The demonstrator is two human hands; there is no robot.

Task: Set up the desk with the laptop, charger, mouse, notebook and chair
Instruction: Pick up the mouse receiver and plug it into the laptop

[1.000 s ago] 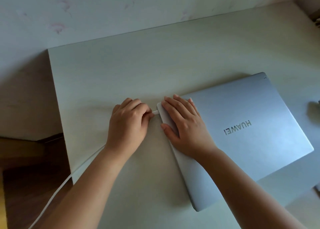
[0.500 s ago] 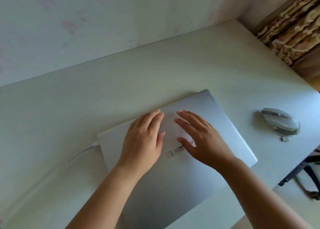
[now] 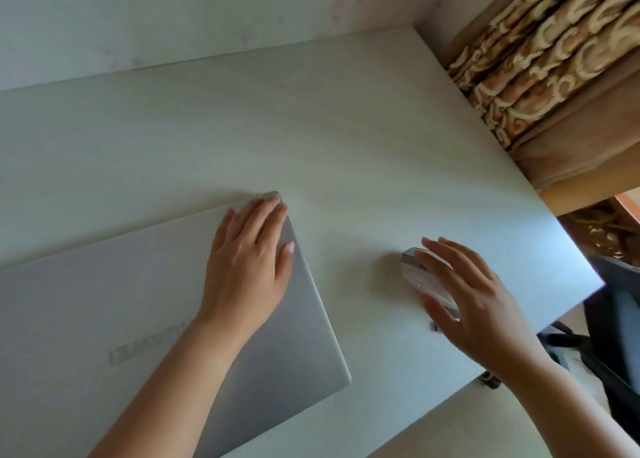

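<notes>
my left hand (image 3: 247, 262) lies flat and spread on the far right corner of the closed laptop (image 3: 145, 305), palm down, holding nothing. the laptop sits on the left half of the desk (image 3: 346, 128), lid shut, logo facing up. my right hand (image 3: 474, 295) is wide open, fingers loosely fanned, over the mouse (image 3: 420, 277), which rests on the desk to the right of the laptop and well apart from it, close to the desk's right edge. i cannot tell whether the fingers already touch the shell; they are not closed round it.

the step in hand looks to be taking the mouse and placing it properly. to do it well i'd settle the palm over the hump, pinch its sides with thumb and ring finger, then slide or lift it a little left, away from the edge, beside the laptop. there's a small dark piece (image 3: 434, 326) on the desk just near the mouse; i'd avoid sweeping it off. i'd keep the left hand steadying the laptop. part of the chair (image 3: 609, 333) shows beyond the right edge; charger and notebook are not in view.
</notes>
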